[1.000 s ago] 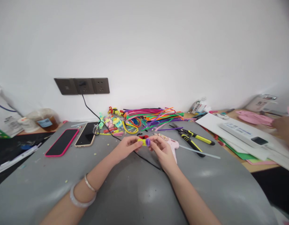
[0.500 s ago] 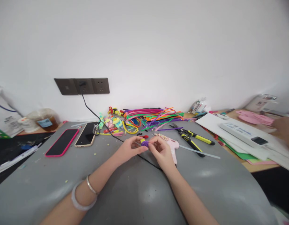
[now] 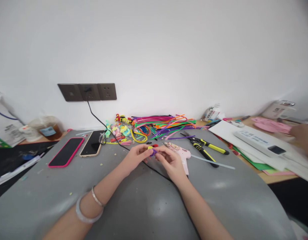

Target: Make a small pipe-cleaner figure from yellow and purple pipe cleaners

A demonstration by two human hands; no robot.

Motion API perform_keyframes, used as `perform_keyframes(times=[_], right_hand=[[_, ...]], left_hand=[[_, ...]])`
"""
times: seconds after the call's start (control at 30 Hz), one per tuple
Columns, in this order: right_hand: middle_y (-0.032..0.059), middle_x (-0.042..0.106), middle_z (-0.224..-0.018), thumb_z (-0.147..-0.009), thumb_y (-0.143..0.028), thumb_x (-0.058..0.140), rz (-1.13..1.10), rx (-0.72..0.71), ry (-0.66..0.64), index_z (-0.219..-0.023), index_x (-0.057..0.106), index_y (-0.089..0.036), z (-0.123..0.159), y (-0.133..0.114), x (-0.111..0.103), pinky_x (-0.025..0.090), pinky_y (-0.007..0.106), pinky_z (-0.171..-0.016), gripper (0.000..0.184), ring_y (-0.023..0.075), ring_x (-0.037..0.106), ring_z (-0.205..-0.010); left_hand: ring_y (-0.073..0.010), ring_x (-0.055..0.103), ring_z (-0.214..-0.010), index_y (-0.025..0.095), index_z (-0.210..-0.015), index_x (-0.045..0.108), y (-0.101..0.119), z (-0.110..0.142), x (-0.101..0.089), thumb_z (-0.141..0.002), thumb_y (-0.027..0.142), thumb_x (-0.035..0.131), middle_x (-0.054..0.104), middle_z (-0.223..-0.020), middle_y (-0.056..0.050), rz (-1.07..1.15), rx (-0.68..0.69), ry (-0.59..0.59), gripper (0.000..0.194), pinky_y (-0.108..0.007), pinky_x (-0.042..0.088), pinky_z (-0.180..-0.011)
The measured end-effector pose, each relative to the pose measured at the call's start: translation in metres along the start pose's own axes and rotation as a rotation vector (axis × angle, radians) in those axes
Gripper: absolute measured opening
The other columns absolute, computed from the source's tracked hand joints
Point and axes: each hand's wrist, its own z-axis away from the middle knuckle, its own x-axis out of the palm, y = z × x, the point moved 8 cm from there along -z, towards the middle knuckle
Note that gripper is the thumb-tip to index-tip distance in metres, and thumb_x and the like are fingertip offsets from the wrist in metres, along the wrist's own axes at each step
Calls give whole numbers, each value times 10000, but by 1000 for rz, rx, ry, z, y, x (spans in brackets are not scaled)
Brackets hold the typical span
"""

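Between my fingertips is a small purple and yellow piece (image 3: 153, 152), which looks like coiled pipe cleaner; the fingers partly cover it. My left hand (image 3: 137, 156) pinches it from the left, thumb on top. From the other side my right hand (image 3: 169, 160) has its thumb and forefinger closed on it. A pink glue gun (image 3: 183, 154) lies just beyond my right hand, a translucent glue stick (image 3: 214, 162) sticking out of its back. Its black cord (image 3: 156, 171) runs below my hands. Pliers with yellow and black handles (image 3: 204, 150) rest farther right.
Colourful pipe cleaners (image 3: 166, 123) are heaped against the wall beside small pastel pieces (image 3: 119, 128). Two phones, one pink-edged (image 3: 66, 152) and one pale-edged (image 3: 92, 144), lie left. Paper sheets and a white box (image 3: 259, 141) are at right, near another person's blurred hand (image 3: 304, 138).
My left thumb has shifted over the purple and yellow piece, which has turned and is now more covered. Both hands stay in nearly the same place.
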Motion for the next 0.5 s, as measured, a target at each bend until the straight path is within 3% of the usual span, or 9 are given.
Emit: perform_keyframes(times=[0.23,0.5], right_hand=[[49,693,-834,-831,-407,693,-21,32,34,-940,693,-218,0,0,-2,550,304,-644,218,166,632,-683],[11,608,-693,-861,-377,650,154,-35,92,-803,646,-201,0,-6,-8,459,272,-572,186,143,547,-593]], left_hand=[[-141,553,-665,134,-889,732,0,-2,-5,-765,579,688,658,-735,-36,-127,24,1,464,-230,402,-576],[-132,525,-654,136,-880,718,3,0,-3,-774,521,691,640,-723,-20,-225,27,-44,400,-230,367,-583]])
